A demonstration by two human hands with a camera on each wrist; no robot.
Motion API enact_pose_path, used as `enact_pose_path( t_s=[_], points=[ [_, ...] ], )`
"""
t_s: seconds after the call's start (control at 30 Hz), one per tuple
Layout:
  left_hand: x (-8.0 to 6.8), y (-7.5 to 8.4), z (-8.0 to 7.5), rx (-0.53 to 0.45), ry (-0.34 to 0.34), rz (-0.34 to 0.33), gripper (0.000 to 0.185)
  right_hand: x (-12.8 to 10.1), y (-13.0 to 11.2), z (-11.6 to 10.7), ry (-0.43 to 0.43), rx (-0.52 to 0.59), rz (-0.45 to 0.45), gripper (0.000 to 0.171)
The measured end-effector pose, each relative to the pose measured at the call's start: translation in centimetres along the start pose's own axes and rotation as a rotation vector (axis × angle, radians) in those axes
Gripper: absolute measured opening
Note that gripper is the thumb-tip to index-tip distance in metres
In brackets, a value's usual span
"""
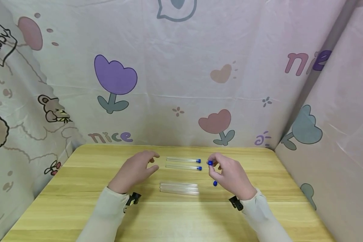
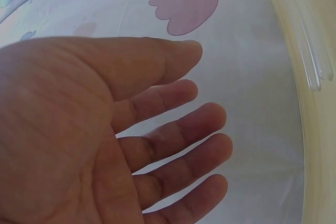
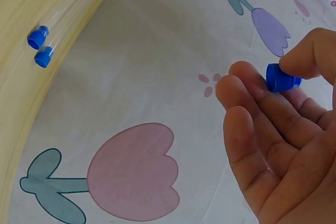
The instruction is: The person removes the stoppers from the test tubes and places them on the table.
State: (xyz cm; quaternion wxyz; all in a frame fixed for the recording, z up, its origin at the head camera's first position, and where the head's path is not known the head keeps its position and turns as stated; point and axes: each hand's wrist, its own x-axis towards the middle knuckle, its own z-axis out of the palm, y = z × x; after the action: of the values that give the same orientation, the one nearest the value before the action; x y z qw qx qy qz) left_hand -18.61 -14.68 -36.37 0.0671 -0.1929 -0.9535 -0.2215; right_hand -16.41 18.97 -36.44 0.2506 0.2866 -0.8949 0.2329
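pinching: the right hand [image 1: 230, 174] holds a blue cap [image 3: 281, 77] between thumb and fingertips, raised above the bench [image 1: 78, 188]
left hand [image 1: 134, 169]: fingers spread and relaxed, holding nothing, hovering just above the bench
capped tubes [image 1: 184, 164]: two clear tubes with blue caps lie side by side between the two hands, their capped ends toward the right hand
open tubes [image 1: 179, 188]: clear uncapped tubes lie together nearer the person, between the two wrists, to the right of the left hand
loose cap [image 1: 215, 183]: a second blue cap shows just below the right hand's fingers; whether it rests on the bench cannot be told
backdrop [image 1: 181, 84]: pale cloth printed with tulips, beyond both hands
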Motion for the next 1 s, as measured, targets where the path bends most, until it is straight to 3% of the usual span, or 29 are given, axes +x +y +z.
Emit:
enact_pose_path(
  t_s=[0.33,0.6,0.8,1.0],
  points=[
    [0.0,0.1,0.0,-0.002,-0.009,-0.009,0.036,0.0,0.5,0.2,-0.048,-0.048,0.036,0.011],
    [0.0,0.1,0.0,-0.008,-0.024,-0.014,0.036,-0.2,2.3,2.2,-0.209,-0.048,0.117,0.014],
    [0.2,0.2,0.2,-0.011,-0.057,-0.014,0.038,-0.9,3.2,4.3,-0.360,-0.117,0.026,0.007],
    [0.1,0.3,0.3,-0.018,-0.070,-0.019,0.038,-1.6,3.5,5.9,-0.399,-0.237,-0.046,0.009]
  ],
)
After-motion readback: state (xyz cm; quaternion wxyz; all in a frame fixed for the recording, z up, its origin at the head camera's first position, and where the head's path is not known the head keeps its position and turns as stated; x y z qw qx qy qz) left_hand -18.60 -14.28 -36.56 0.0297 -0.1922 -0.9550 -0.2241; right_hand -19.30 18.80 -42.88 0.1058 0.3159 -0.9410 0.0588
